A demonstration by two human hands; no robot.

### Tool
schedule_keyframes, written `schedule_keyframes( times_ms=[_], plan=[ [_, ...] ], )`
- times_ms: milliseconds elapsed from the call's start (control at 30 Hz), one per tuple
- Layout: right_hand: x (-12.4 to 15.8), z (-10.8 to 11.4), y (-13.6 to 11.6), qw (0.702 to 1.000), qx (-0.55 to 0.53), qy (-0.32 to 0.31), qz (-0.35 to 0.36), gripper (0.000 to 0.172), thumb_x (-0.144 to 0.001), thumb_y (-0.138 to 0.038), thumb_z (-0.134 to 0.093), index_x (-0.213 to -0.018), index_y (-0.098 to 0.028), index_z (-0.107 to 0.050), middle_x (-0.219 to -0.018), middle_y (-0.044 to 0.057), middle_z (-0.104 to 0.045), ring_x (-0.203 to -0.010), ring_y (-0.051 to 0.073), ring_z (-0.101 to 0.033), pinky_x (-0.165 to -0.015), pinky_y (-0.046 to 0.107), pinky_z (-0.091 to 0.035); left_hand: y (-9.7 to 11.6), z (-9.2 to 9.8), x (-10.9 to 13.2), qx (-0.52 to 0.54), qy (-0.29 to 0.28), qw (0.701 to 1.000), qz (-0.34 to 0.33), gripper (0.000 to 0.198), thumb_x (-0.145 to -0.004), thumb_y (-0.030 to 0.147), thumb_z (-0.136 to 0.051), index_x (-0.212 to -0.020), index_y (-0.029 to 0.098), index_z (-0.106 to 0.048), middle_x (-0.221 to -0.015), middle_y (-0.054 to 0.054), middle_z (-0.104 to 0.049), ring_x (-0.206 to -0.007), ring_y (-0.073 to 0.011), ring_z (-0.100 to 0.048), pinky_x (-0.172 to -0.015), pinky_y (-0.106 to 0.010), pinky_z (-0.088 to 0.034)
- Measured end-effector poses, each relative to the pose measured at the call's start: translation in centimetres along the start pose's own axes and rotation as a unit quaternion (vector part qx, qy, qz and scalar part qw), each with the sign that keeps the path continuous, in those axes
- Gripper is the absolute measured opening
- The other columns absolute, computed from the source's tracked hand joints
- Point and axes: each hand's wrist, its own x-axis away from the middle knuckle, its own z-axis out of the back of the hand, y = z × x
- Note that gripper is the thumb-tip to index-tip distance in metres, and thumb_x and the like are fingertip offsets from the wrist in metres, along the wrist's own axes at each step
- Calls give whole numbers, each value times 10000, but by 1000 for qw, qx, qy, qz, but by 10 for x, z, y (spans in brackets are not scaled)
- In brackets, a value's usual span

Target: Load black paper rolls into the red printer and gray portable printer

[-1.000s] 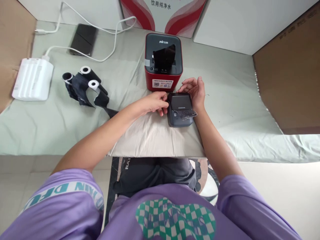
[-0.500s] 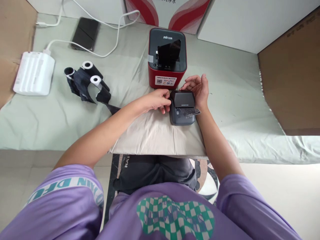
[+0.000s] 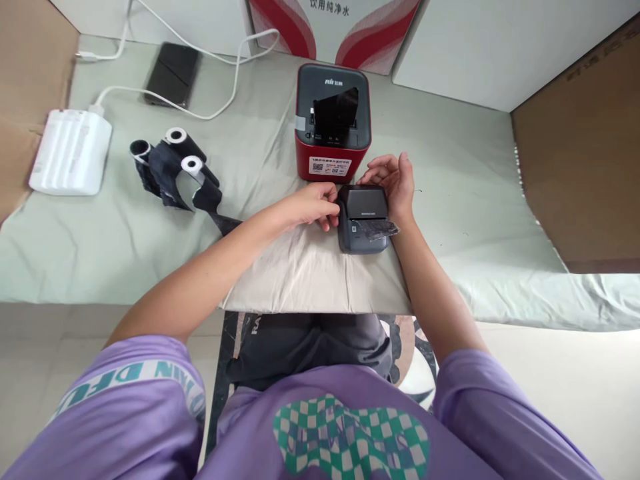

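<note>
A small dark label printer sits near the table's front edge, with a crumpled dark strip sticking out of its front slot. My left hand is closed at the printer's left side, its fingers curled and the thumb and fingertips against the casing. Along the right side of the printer rests my right hand, open, its palm facing the casing and its fingers loosely bent behind the back corner. Just behind stands a larger red and black printer with a white label on its front.
Black ribbon rolls lie loosely to the left, a tail of ribbon reaching toward my left forearm. Farther back are a black phone-like slab, a white power bank and a white cable. Cardboard boxes border the table.
The view has shifted slightly, so everything on the table appears a little lower. Both hands keep their places at the small printer, with no clear movement.
</note>
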Motion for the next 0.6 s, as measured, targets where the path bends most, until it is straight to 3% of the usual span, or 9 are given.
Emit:
schedule_keyframes(
  times_ms=[433,600],
  plan=[
    [-1,1,0,1000,-12,-9,5,631,-860,-858,-509,-752,-246,-621,-633,-3,-645,-646,159,-684,-660,316,-582,-3,-1,4,8,8,1000,-20,286,-764,58,-598,-790,226,-368,-679,-5,-715,-499,-91,-616,-415,-199,-201],
    [-1,1,-1,1000,0,-6,-2,630,-859,-858,-511,-758,-246,-624,-637,-3,-646,-648,156,-688,-661,311,-581,-6,-3,6,18,21,999,-40,292,-780,29,-567,-787,228,-353,-635,20,-670,-498,-85,-594,-471,-179,-346]
  ],
)
